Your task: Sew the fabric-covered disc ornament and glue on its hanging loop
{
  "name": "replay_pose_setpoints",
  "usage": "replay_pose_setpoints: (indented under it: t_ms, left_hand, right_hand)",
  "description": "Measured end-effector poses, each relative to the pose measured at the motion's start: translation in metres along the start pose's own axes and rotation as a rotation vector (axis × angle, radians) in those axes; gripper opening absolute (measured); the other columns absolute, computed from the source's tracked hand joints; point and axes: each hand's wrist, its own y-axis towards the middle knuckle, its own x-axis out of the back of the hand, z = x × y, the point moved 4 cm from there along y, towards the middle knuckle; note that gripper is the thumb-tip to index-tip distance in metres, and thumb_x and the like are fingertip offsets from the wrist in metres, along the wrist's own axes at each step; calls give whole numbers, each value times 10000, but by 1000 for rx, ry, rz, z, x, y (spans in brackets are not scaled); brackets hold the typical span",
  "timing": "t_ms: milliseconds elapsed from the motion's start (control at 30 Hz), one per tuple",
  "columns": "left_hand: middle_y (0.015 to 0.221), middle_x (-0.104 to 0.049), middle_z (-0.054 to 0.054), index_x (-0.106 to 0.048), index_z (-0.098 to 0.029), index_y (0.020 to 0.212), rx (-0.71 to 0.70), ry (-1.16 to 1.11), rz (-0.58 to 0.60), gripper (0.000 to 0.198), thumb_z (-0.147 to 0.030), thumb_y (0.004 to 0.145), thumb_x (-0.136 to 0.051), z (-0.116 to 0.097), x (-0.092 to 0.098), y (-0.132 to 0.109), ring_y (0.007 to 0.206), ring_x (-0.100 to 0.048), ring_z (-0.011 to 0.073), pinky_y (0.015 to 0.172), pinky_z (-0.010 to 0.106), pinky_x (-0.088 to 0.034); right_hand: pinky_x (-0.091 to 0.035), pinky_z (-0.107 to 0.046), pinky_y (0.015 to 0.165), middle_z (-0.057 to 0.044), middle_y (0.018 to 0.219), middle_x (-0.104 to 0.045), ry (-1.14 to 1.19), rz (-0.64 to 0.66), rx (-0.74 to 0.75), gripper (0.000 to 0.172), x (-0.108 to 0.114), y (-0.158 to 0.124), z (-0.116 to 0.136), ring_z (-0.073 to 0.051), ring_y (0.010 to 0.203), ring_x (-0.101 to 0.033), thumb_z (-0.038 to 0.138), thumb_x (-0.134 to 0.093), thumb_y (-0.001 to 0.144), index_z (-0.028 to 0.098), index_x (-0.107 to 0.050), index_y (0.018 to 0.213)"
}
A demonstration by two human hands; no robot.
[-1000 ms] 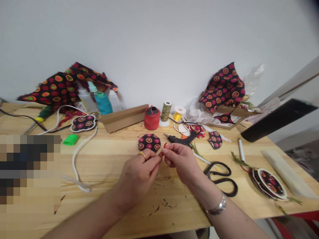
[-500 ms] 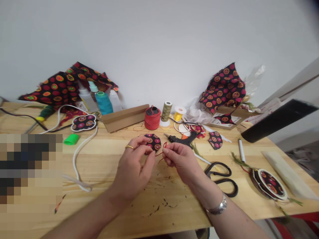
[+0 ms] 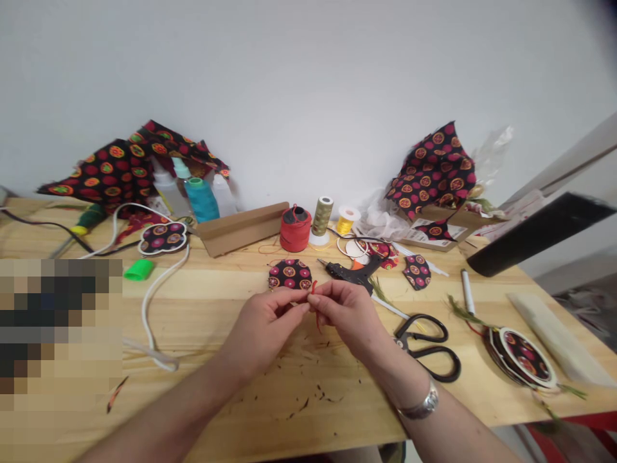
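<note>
Left hand (image 3: 263,328) back at red cord (image 3: 315,287), scrap-littered wooden table (image 3: 202,296), pale wall (image 3: 308,96)

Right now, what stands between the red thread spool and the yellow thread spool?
In the head view, an olive-green thread spool stands between them.

A cord (image 3: 319,323) sits between the left hand (image 3: 263,325) and right hand (image 3: 349,315), before the fabric disc (image 3: 289,273) on the counter (image 3: 207,308). Scissors (image 3: 434,350) lie to the right. Farther back, the thread spool (image 3: 295,231) stands right of the carton (image 3: 243,229).
</note>
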Motion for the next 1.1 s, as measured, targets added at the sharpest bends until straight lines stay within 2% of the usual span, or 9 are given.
replay_pose_setpoints:
  t_ms: [200,600,833,967,1100]
  left_hand:
    - [771,-722,1,-715,-204,787,29,-23,-12,178,-274,750,-556,-3,2,1,756,-620,184,726,282,-458]
    - [681,-678,-12,-708,-203,723,42,-29,-26,157,-298,729,-583,0,4,-1,651,-563,154,623,249,-423]
    - [604,-627,-22,-716,-198,744,120,-221,18,151,-309,717,-617,6,2,1,487,-419,90,465,209,-311]
    - [664,-655,-10,-717,-204,731,136,-344,54,122,-295,702,-643,8,0,1,496,-414,84,468,210,-302]
    - [587,-627,-25,-725,-207,748,163,-441,99,118,-293,681,-679,9,-3,2,474,-377,71,460,207,-270]
  right_hand:
    - [-305,-187,424,47,500,-519,22,21,8,173,-1,0,0,-52,426,-412,288,-680,654,138,-596,636]
    - [-332,-179,414,41,503,-543,69,9,14,175,1,-1,2,-44,412,-422,286,-698,649,139,-604,634]
    - [-325,-165,397,51,505,-545,147,2,-33,225,2,-2,4,-36,399,-434,299,-737,605,140,-590,665]
    - [-323,-161,397,44,518,-555,210,53,-62,247,2,-2,4,-33,402,-437,313,-748,595,135,-597,677]
    - [-317,-156,407,44,521,-550,284,129,-107,229,2,-3,3,-27,408,-434,290,-750,605,128,-611,685]
